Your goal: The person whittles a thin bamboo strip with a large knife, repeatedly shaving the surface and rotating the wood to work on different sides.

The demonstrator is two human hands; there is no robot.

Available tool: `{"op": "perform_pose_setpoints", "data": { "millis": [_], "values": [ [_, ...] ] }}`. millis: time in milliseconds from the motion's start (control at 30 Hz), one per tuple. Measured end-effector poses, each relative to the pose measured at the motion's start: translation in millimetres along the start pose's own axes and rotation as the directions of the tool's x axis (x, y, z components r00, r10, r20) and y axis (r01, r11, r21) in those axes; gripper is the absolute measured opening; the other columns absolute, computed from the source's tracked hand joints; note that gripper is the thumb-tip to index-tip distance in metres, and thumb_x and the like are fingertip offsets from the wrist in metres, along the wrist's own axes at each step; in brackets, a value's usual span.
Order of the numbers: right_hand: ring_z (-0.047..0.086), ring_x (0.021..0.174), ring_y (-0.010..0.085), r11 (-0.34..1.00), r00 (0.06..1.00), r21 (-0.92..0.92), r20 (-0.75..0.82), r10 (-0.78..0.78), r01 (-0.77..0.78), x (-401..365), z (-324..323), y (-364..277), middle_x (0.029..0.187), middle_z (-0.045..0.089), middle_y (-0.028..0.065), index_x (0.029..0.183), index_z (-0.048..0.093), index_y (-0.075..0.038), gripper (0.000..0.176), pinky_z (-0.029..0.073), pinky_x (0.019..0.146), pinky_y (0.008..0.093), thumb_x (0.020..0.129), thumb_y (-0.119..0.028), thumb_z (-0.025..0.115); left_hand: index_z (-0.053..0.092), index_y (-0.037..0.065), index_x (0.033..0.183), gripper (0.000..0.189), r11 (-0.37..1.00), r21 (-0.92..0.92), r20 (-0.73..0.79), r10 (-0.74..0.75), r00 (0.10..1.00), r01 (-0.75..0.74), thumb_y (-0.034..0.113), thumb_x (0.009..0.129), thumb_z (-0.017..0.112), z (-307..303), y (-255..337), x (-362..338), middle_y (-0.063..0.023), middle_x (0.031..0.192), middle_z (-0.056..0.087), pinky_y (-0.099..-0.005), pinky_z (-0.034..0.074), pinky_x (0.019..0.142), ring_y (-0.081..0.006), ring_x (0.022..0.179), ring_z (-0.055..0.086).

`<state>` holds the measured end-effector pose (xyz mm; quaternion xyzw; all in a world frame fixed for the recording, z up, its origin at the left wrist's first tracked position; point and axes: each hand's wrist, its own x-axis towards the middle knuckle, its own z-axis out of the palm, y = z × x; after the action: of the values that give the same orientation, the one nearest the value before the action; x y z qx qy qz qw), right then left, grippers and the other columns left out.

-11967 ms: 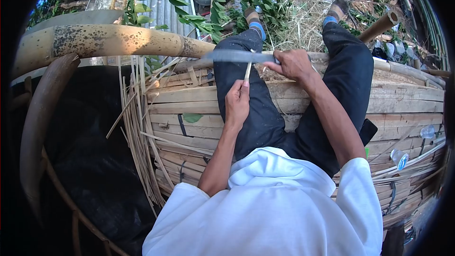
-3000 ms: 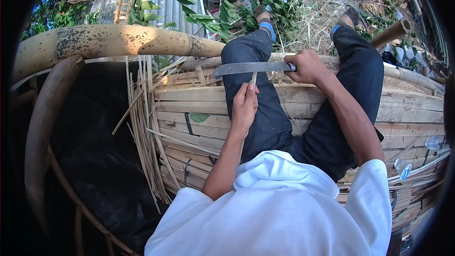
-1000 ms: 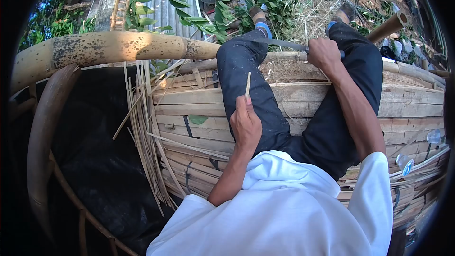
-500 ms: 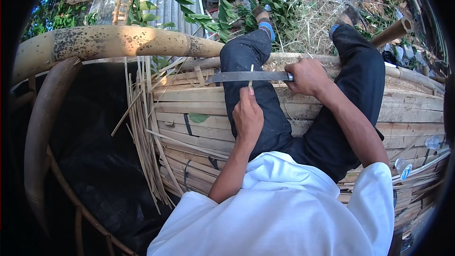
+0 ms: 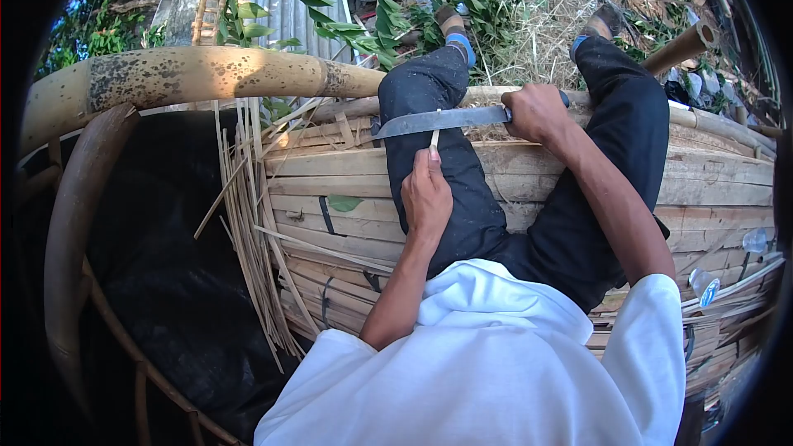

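Observation:
My right hand (image 5: 538, 114) is closed round the handle of a long knife (image 5: 450, 119), whose blade points left above my thigh. The blade lies across a thin bamboo stick (image 5: 434, 140), covering part of it. My left hand (image 5: 427, 190) pinches the lower end of that stick between thumb and fingers, just below the blade. The stick's tip shows above the blade's upper edge. Both hands are over my dark trousers.
I sit on bamboo slats (image 5: 529, 190). Thin strips (image 5: 248, 231) lie in a bundle at the left, beside black sheeting (image 5: 165, 281). A thick bamboo pole (image 5: 206, 74) crosses the upper left. Plastic cups (image 5: 704, 287) are at the right; a green leaf (image 5: 344, 202) lies on the slats.
My right hand and the knife handle have moved slightly up, tilting the blade, whose broad side now shows more. My left hand has shifted a little left, and more stick shows below the blade.

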<state>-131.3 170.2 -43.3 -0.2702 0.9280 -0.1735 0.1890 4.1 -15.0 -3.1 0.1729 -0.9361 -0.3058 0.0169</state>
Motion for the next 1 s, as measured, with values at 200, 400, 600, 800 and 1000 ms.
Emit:
{"op": "perform_pose_setpoints", "data": {
  "millis": [200, 400, 600, 800, 1000],
  "values": [
    [0.067, 0.075, 0.0367, 0.911, 0.909, 0.068, -0.076, 0.411, -0.406, 20, -19, 55, 0.076, 0.067, 0.0211, 0.087, 0.069, -0.004, 0.025, 0.053, 0.071, 0.0457, 0.077, -0.026, 0.062, 0.048, 0.001, 0.082, 0.042, 0.992, -0.108, -0.024, -0.066, 0.998, 0.063, 0.036, 0.102, 0.035, -17, -6, -14, -0.0064, 0.058, 0.040, -0.0334, 0.037, 0.052, -0.0171, 0.052, 0.041],
    [0.065, 0.072, 0.0362, 0.971, 0.977, 0.224, -0.177, 0.118, -0.077, 1, -19, 28, 0.071, 0.066, 0.0168, 0.087, 0.069, -0.010, 0.021, 0.052, 0.070, 0.0467, 0.076, -0.026, 0.062, 0.049, 0.001, 0.084, 0.044, 0.966, -0.237, 0.072, -0.093, 0.993, 0.107, 0.037, 0.102, 0.033, -8, -5, 4, -0.0123, 0.055, 0.045, -0.0390, 0.038, 0.051, -0.0264, 0.051, 0.050],
    [0.062, 0.062, 0.0365, 0.973, 0.978, 0.151, -0.141, -0.154, 0.175, -14, 5, -23, 0.059, 0.060, 0.0144, 0.073, 0.062, -0.010, 0.016, 0.049, 0.060, 0.0468, 0.069, -0.024, 0.065, 0.051, 0.001, 0.091, 0.032, 0.994, -0.104, 0.043, -0.038, 0.998, 0.042, 0.028, 0.101, 0.036, -10, 13, 0, -0.0222, 0.063, 0.055, -0.0477, 0.041, 0.054, -0.0433, 0.061, 0.057],
    [0.065, 0.067, 0.0348, 0.992, 0.994, 0.073, -0.036, -0.099, 0.101, -12, -2, -30, 0.066, 0.064, 0.0164, 0.082, 0.067, -0.009, 0.021, 0.052, 0.064, 0.0457, 0.067, -0.024, 0.065, 0.052, 0.002, 0.094, 0.021, 0.994, 0.092, -0.032, 0.064, 0.997, -0.061, 0.019, 0.099, 0.040, 0, 12, -6, -0.0263, 0.072, 0.060, -0.0530, 0.044, 0.056, -0.0467, 0.071, 0.059],
    [0.066, 0.067, 0.0357, 0.998, 0.999, 0.058, 0.006, -0.034, 0.033, -7, 6, -23, 0.069, 0.066, 0.0164, 0.082, 0.068, -0.008, 0.021, 0.054, 0.064, 0.0444, 0.066, -0.021, 0.064, 0.053, 0.001, 0.091, 0.027, 0.996, 0.065, -0.003, 0.058, 0.998, -0.058, 0.023, 0.100, 0.039, 2, 8, -5, -0.0238, 0.070, 0.058, -0.0515, 0.041, 0.057, -0.0467, 0.068, 0.057]
  ]
}}
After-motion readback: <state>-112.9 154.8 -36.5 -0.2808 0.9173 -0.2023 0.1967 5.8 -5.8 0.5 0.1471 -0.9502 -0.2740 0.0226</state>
